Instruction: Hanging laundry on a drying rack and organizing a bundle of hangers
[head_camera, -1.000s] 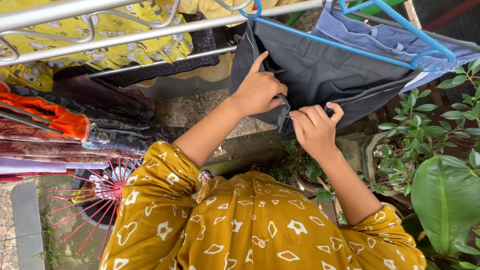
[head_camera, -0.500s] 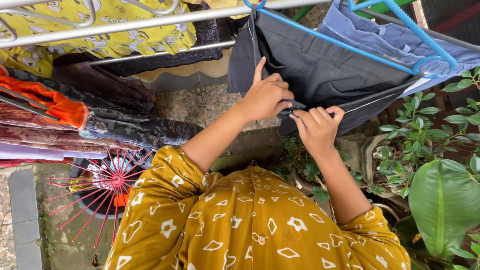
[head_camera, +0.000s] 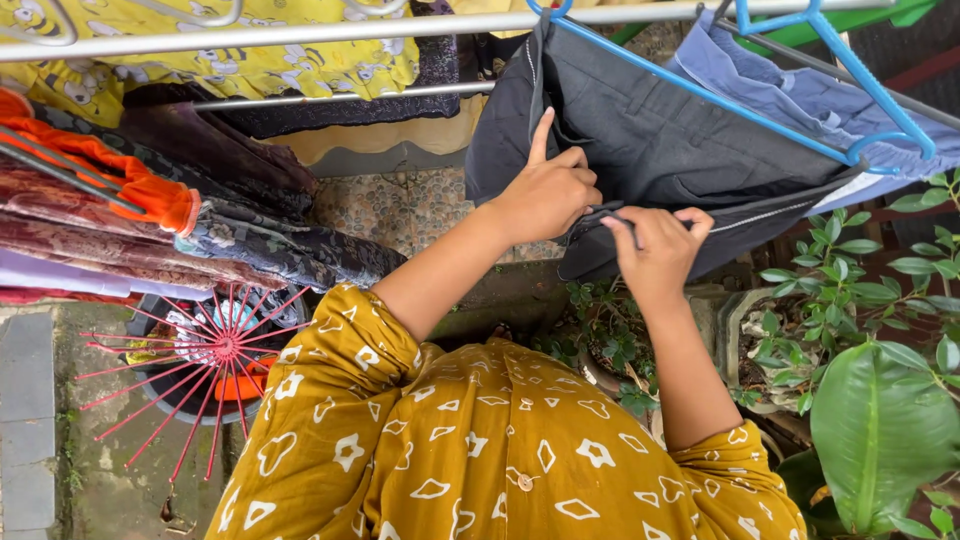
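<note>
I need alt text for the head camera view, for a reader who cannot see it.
Two bare hands, left hand and right hand, pinch a dark grey garment hanging on a blue hanger from a metal rail; potted plants stand at right.

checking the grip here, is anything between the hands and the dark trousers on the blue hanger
Nothing visible. The left hand rests directly on the dark trousers, and the right hand pinches their lower edge. The blue hanger runs above both hands, and the plants sit below.
</note>
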